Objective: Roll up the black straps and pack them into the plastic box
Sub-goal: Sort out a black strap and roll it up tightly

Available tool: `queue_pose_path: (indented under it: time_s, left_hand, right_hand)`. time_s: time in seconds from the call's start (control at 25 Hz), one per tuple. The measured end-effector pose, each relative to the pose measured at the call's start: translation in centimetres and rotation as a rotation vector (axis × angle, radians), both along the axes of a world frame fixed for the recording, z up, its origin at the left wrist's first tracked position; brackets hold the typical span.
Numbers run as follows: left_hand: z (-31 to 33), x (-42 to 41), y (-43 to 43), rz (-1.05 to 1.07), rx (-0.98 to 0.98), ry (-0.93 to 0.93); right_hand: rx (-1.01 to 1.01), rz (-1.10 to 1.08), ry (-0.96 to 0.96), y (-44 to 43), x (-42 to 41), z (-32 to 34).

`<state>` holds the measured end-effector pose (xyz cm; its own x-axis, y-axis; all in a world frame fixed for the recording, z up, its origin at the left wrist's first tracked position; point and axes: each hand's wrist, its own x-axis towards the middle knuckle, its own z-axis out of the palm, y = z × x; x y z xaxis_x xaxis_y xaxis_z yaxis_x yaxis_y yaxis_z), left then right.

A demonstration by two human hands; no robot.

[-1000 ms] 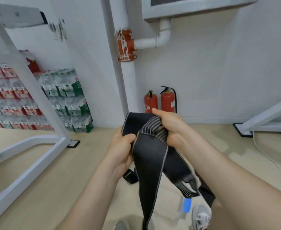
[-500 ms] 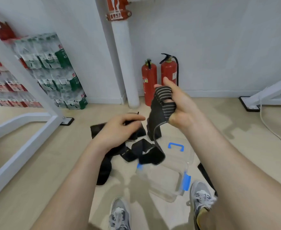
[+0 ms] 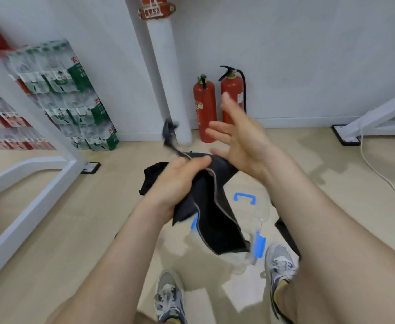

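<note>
My left hand (image 3: 180, 177) grips a wide black strap (image 3: 217, 218) with grey stitched edges. The strap hangs down over the clear plastic box (image 3: 260, 213) with blue handles on the floor. One end of the strap flicks up, blurred, to the left of the white pipe. My right hand (image 3: 240, 139) is raised above the strap with fingers spread and holds nothing. More black straps (image 3: 153, 174) lie on the floor behind my left hand, partly hidden.
Two red fire extinguishers (image 3: 205, 106) stand by the wall beside a white pipe (image 3: 168, 90). Packs of bottled water (image 3: 75, 101) are stacked at left behind a white metal frame (image 3: 28, 202). My two shoes (image 3: 278, 263) flank the box. A white cable (image 3: 378, 169) runs at right.
My right hand has let go of the striped strap end and opened. My left hand now grips the wide strap, whose end swings up to the left. The view has tilted down.
</note>
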<state>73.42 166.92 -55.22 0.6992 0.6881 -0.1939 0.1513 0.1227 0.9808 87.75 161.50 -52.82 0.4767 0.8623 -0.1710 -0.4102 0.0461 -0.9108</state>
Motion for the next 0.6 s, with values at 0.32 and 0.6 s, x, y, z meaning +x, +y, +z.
queue_pose_path:
  time_s: [0.32,0.6]
  left_hand:
    - [2.8,-3.6,4.6,0.419,-0.396,-0.348]
    - [3.3,-4.1,4.2,0.371,-0.379,-0.239]
  right_hand:
    - [-0.197,0.56,-0.561,-1.7,-1.8,-2.8]
    - [-0.103,0.413,-0.592,-0.1,-4.8,-3.9]
